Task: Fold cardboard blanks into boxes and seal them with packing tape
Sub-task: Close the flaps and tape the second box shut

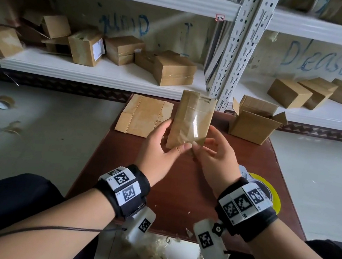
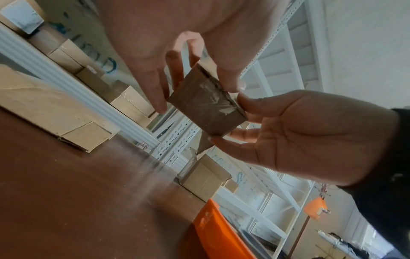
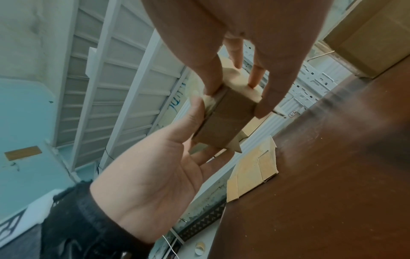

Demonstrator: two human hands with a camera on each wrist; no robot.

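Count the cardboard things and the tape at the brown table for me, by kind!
Taped box, held by the left hand and right hand: 1
Open box: 1
Pile of flat blanks: 1
Tape roll: 1
Total: 4

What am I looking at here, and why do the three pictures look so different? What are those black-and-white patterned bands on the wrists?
No machine here: a person is working with bare hands, wearing cameras. The big picture comes from a head camera looking down; the other two come from cameras strapped at each wrist, looking along the fingers. The patterned bands belong to that wrist gear.

The left hand and right hand together hold up a small cardboard box, fingers pinching its lower end; shiny clear tape runs along it.

On the brown table lie flat cardboard blanks, an open box with its flaps up, and a tape dispenser, partly hidden behind the right wrist. More boxes sit on the white shelves behind.
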